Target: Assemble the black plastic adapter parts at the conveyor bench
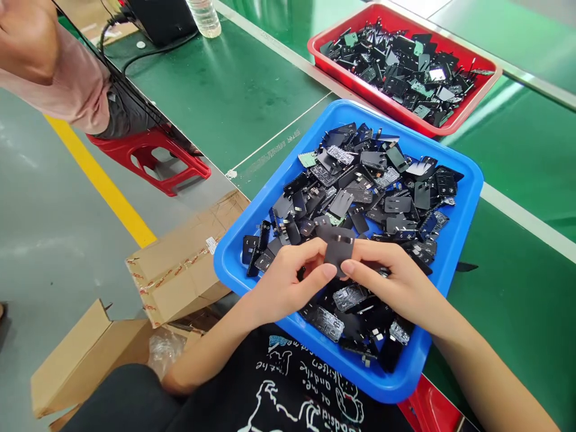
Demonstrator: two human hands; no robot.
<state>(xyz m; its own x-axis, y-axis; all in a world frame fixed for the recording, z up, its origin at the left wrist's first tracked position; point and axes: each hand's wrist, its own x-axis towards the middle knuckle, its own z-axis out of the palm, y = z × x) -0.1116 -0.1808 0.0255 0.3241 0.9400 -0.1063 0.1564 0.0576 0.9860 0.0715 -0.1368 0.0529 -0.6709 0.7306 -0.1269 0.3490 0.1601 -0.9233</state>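
Note:
Between my two hands is a flat black plate with rounded corners and small slots near its top. My left hand pinches its left edge between thumb and fingers. On the right edge, my right hand grips it the same way. Both hands are over a blue tray heaped with black plates and small circuit boards. Some of the pieces below are hidden by my hands and forearms.
A red tray with similar parts stands behind the blue one on the green table. A clear bottle and black cables are at the back left. Cardboard boxes lie on the floor; a person sits on a red stool.

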